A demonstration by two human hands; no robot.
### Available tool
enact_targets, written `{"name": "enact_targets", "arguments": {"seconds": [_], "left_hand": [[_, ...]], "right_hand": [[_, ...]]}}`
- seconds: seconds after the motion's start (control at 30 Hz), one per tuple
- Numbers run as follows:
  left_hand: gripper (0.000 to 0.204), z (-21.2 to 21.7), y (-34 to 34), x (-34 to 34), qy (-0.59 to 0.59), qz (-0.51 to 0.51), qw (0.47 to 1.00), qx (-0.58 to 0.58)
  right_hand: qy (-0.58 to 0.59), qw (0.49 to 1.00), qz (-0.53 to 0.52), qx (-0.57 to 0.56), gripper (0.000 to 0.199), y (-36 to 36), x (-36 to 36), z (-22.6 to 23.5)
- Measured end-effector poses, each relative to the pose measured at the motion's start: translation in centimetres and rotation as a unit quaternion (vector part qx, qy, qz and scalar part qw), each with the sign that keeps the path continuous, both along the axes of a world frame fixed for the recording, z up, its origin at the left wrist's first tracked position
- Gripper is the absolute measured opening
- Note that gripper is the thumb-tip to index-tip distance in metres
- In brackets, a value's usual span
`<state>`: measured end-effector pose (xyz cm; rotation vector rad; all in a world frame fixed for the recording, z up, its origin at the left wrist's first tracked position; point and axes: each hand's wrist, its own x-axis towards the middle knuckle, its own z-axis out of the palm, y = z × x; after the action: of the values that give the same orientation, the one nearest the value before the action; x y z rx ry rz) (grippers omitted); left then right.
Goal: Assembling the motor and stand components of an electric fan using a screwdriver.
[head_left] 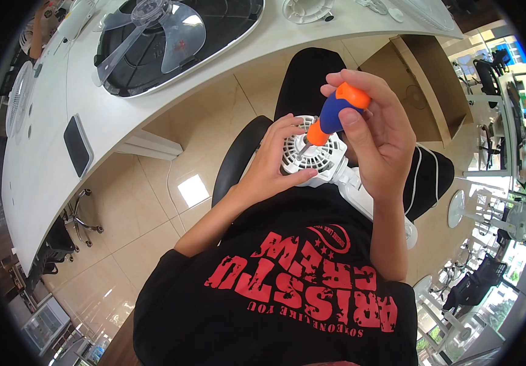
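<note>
The right hand (380,131) grips the screwdriver (331,117), tip tilted down-left into the white fan motor (312,160) that the left hand (275,160) clasps

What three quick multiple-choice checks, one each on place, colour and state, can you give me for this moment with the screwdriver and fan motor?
1. Where does the fan blade lie?
A. On the black grille on the white table
B. On the floor
C. In the person's lap

2. What colours is the screwdriver handle?
A. Red and black
B. Blue and orange
C. All yellow

3. How is the white motor housing held?
A. It lies loose on the table
B. The left hand grips it while the right hand holds the screwdriver to it
C. Both hands are off it

Answers: 1 A, the clear blade rests on the grille up on the table. 2 B, blue grip with orange ends. 3 B, left fingers wrap the housing, tip meets its face.
</note>
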<state>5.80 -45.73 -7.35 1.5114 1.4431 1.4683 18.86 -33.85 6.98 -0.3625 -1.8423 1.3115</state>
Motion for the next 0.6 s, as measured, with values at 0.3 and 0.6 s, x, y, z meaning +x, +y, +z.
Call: {"name": "enact_targets", "arguments": {"seconds": [0.3, 0.6], "left_hand": [[0.073, 0.12, -0.05, 0.05, 0.001, 0.001, 1.000, 0.001], [0.079, 0.21, -0.03, -0.21, 0.033, -0.019, 0.999, 0.007]], "right_hand": [[-0.006, 1.000, -0.002, -0.003, 0.032, -0.15, 0.20, -0.25], [0.006, 1.000, 0.004, 0.025, 0.032, -0.34, 0.18, -0.08]]}}
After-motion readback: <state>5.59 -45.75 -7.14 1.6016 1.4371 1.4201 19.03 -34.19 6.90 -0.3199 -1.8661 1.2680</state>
